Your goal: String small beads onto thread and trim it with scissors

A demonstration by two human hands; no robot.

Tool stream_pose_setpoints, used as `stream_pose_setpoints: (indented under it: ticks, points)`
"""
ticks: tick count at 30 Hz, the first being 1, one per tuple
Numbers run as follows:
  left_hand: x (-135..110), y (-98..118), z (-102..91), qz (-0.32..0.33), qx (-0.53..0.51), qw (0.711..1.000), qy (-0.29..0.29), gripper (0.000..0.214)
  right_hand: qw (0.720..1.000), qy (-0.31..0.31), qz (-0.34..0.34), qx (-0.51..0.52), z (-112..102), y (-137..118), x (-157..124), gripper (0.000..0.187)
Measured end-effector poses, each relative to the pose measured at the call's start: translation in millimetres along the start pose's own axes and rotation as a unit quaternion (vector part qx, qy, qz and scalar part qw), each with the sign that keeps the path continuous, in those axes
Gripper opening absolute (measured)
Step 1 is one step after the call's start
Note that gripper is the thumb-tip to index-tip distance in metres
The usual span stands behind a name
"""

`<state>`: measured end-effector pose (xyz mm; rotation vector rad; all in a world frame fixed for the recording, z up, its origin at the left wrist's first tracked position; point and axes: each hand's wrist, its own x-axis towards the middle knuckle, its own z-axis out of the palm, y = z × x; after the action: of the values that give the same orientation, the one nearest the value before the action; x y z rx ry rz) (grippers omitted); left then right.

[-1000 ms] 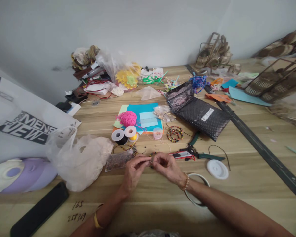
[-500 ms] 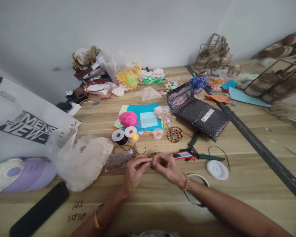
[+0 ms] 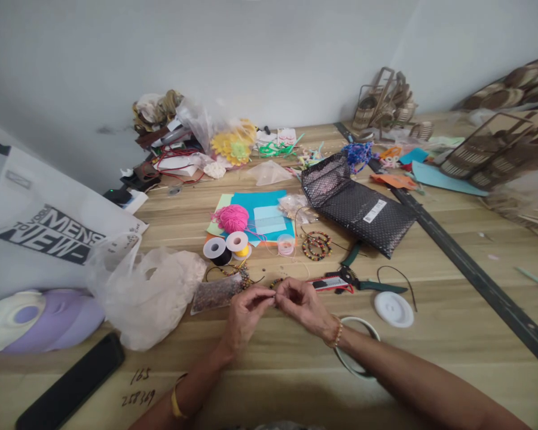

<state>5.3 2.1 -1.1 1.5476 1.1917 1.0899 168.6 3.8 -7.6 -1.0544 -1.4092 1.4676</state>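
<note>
My left hand (image 3: 246,310) and my right hand (image 3: 302,304) meet fingertip to fingertip just above the wooden table (image 3: 430,334), both pinched on a short string of small coloured beads (image 3: 275,282). How the thread runs between the fingers is too small to see. A clear bag of small beads (image 3: 215,292) lies just left of my left hand. Finished beaded bracelets (image 3: 317,243) lie beyond my hands. Red-handled cutters (image 3: 332,283) and green-handled pliers (image 3: 363,282) rest to the right of my right hand.
Black and white-yellow thread spools (image 3: 226,246), pink yarn (image 3: 232,218) on teal paper (image 3: 262,206), a black mesh pouch (image 3: 358,206), a white lid (image 3: 393,308), a white ring (image 3: 356,346), a crumpled plastic bag (image 3: 147,286), a black phone (image 3: 72,385) and woven baskets (image 3: 488,149) lie around.
The view has tilted slightly, so everything sits a little lower. My hands stay pinched together on the bead string with only small finger movements.
</note>
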Motion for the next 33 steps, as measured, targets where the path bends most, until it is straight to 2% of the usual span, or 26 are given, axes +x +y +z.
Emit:
stream_pose_setpoints:
  ticks: [4,7,13,22,33]
  points:
    - [-0.9,-2.4,0.7,-0.034,-0.001,0.999,0.003,0.006,1.0,-0.003,-0.004,-0.009,-0.6,-0.2,0.0,0.028]
    - [-0.8,-2.4,0.5,-0.035,-0.004,0.999,0.0,0.006,1.0,-0.002,-0.002,-0.012,-0.9,0.1,-0.3,0.027]
    - [1.3,-0.8,-0.9,0.007,-0.011,1.0,-0.004,0.007,1.0,0.0,0.004,-0.007,-0.7,-0.1,-0.1,0.029]
    - [2.0,-1.5,-1.2,0.037,0.002,0.999,0.003,0.008,1.0,-0.002,0.015,0.005,-0.5,2.6,1.2,0.035]
    - [4.6,-1.5,-3.7,0.114,0.056,0.992,0.017,0.008,0.993,-0.023,0.079,0.086,-0.8,4.7,4.3,0.046]
